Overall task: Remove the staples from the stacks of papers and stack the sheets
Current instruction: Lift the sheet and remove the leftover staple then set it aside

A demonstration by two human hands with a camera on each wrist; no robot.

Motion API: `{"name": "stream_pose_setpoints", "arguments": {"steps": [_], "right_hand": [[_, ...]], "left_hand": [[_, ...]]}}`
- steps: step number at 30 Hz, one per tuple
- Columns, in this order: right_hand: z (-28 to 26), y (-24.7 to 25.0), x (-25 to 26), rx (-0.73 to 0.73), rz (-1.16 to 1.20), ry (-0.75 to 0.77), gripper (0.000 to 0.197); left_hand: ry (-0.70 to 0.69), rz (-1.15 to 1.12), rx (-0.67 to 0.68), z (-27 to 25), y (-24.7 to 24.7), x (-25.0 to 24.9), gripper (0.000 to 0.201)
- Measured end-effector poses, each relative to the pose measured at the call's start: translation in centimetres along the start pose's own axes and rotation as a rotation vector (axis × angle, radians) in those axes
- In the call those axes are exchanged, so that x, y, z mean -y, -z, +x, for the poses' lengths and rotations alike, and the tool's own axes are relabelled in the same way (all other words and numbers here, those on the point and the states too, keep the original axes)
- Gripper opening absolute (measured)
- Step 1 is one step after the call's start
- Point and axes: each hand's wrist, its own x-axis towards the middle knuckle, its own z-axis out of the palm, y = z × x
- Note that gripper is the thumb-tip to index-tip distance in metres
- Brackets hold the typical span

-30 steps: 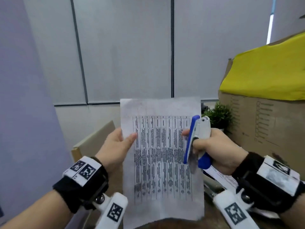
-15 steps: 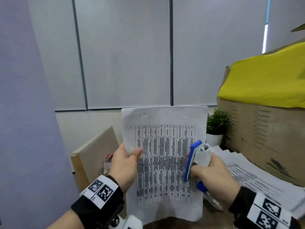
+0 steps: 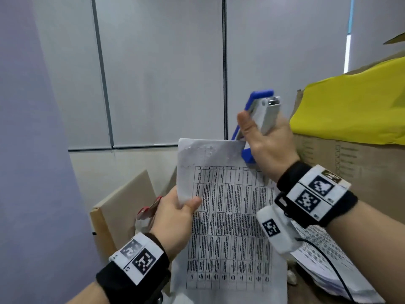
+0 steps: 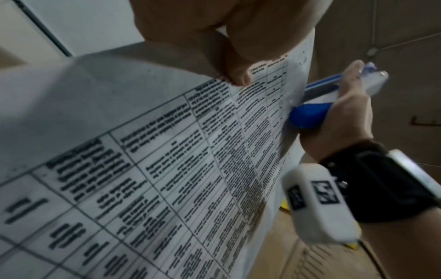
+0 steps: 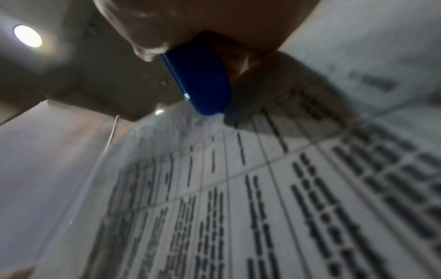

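A stapled stack of papers (image 3: 228, 227) printed with a table stands upright in front of me. My left hand (image 3: 175, 213) pinches its left edge, thumb on the front (image 4: 238, 79). My right hand (image 3: 266, 137) grips a blue and white stapler (image 3: 262, 113) held upright, its blue rear end (image 5: 203, 85) touching the stack's top right corner (image 4: 293, 102). The top margin of the sheets looks dimpled with holes (image 3: 203, 151). No staple is clearly visible.
A pile of loose printed sheets (image 3: 324, 260) lies low at the right. Behind it a cardboard box (image 3: 350, 163) carries a yellow cover (image 3: 355, 110). A beige board (image 3: 122, 205) leans at the left, with red-handled scissors (image 3: 151, 208) beside my left hand. Grey wall panels behind.
My right hand has risen with the stapler from the stack's right edge to its top right corner. My left hand stays pinching the left edge.
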Motion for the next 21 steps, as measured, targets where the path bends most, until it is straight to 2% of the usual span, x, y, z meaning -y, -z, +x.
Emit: {"name": "stream_pose_setpoints", "arguments": {"steps": [3,7,10,13,14,16,17,19,21], "right_hand": [[-0.4,-0.7,0.0,0.006,-0.192,0.115,0.041],[-0.6,-1.3,-0.5,-0.042,-0.178,0.147,0.041],[-0.2,-1.6,-2.1,-0.014,-0.249,0.039,0.049],[0.1,-2.2,-3.8,0.017,-0.253,-0.139,0.085],[0.2,-2.1,-4.2,-0.009,-0.227,-0.189,0.08],[0.5,-1.5,-4.8,-0.096,-0.142,-0.296,0.049],[0.7,-1.1,-5.2,-0.138,-0.095,-0.355,0.041],[0.5,0.4,-6.0,-0.181,0.007,-0.481,0.033],[-0.7,1.9,-6.8,-0.129,0.13,-0.58,0.026]], "left_hand": [[-0.032,0.002,0.052,-0.5,-0.1,-0.4,0.026],[-0.032,-0.036,0.077,-1.1,0.0,-0.2,0.027],[0.012,-0.05,0.096,-1.0,-0.2,0.0,0.023],[0.122,-0.091,0.08,-0.1,-0.3,1.0,0.021],[0.172,-0.109,0.067,0.3,-0.3,1.6,0.02],[0.282,-0.148,0.043,1.0,0.2,2.9,0.021],[0.327,-0.162,0.035,1.4,0.6,3.5,0.022],[0.39,-0.181,0.004,2.0,1.4,4.5,0.024],[0.444,-0.229,-0.03,2.6,2.1,5.3,0.025]]}}
